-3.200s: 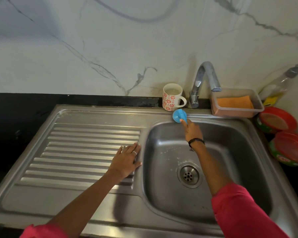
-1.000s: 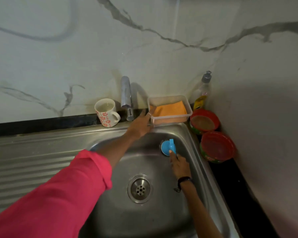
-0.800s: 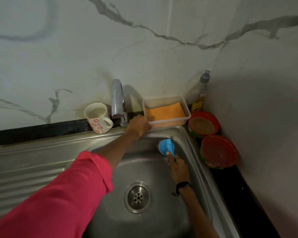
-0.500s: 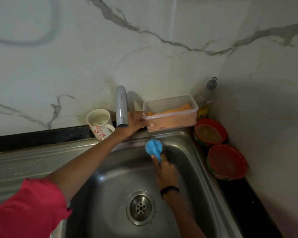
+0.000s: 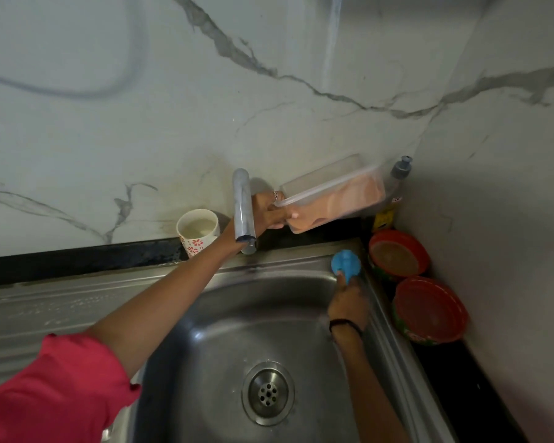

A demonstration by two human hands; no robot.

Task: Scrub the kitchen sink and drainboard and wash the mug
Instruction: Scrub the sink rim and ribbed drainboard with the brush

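— What is your black counter (image 5: 77, 260) carrying along the marble wall?

— A steel sink (image 5: 394, 340) is sitting set into it. A flowered mug (image 5: 197, 231) is standing at its back edge, left of the tap (image 5: 244, 209). Two red-lidded tubs (image 5: 429, 311) are lying on the right strip, near a bottle (image 5: 397, 187) standing in the corner.
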